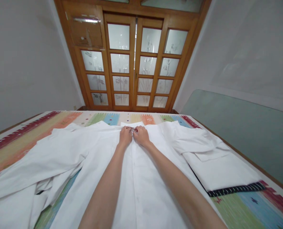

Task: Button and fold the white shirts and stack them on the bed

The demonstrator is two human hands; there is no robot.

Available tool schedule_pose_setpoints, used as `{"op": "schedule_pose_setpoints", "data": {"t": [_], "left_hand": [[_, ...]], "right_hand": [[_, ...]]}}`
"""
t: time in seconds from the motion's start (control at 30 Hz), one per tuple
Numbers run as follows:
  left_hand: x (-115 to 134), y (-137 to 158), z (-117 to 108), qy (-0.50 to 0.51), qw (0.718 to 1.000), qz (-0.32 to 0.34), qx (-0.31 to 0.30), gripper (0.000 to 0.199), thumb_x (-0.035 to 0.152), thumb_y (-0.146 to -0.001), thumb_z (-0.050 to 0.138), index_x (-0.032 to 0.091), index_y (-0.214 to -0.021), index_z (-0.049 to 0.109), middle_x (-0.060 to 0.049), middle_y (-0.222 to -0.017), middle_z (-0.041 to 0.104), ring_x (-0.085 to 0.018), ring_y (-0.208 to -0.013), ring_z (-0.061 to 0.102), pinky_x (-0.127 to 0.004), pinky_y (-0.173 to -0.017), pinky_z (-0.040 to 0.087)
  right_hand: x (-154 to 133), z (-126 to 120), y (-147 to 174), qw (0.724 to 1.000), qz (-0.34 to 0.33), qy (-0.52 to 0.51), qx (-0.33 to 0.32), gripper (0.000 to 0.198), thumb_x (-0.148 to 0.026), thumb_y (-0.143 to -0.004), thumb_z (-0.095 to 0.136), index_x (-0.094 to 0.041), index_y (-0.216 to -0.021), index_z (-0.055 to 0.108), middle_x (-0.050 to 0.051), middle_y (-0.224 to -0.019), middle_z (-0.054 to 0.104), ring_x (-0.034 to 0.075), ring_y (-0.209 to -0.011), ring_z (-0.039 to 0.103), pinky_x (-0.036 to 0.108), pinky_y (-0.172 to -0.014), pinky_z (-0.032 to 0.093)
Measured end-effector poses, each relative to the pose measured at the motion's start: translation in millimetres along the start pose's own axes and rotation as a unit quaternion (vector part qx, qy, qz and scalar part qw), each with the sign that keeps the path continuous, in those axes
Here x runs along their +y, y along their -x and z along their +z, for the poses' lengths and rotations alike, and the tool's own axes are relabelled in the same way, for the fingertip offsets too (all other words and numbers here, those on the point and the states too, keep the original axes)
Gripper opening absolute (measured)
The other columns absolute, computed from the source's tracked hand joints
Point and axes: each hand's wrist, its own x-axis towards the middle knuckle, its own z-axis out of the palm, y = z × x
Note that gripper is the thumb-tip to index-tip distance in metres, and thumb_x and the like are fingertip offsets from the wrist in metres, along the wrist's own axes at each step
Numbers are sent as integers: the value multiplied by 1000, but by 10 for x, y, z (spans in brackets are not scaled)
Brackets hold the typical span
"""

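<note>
A long-sleeved white shirt [146, 184] lies spread front side up, its collar [132, 123] at the far end and its button placket running down the middle. My left hand [125, 135] is closed at the neck opening, the fingers pinching the cloth just below the collar. Right beside it, my right hand [141, 135] pinches the other side of the same opening. Both sets of fingertips nearly meet; any button between them is too small to make out. One sleeve [60, 149] stretches out to the left in loose creases.
A multicoloured patterned bedspread [67, 122] lies beneath. On the right, a folded white garment [217, 171] rests above a black cloth with white stripes [237, 189]. A pale green board [241, 127] leans along the right wall. Wooden doors with frosted panes [121, 63] stand beyond.
</note>
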Motion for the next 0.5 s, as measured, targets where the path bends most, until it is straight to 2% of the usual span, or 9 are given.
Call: {"op": "schedule_pose_setpoints", "data": {"t": [0.2,0.5], "left_hand": [[-7,-33,-7,3,1000,-18,-22,39,7,-82,44,20,-109,69,-9,-111,65,-23,-107,57,-34,-96,44],[-47,-89,74,7,1000,-21,-2,29,16,-87,47,17,-104,70,-11,-109,67,-23,-108,56,-34,-96,43]], "right_hand": [[-13,133,-153,999,33,-19,-6,27,-39,-88,55,-17,-100,64,10,-105,65,22,-100,58,29,-83,41],[109,194,-148,996,30,-82,14,22,-28,-90,48,-18,-91,68,7,-94,70,18,-88,62,26,-77,41]]}}
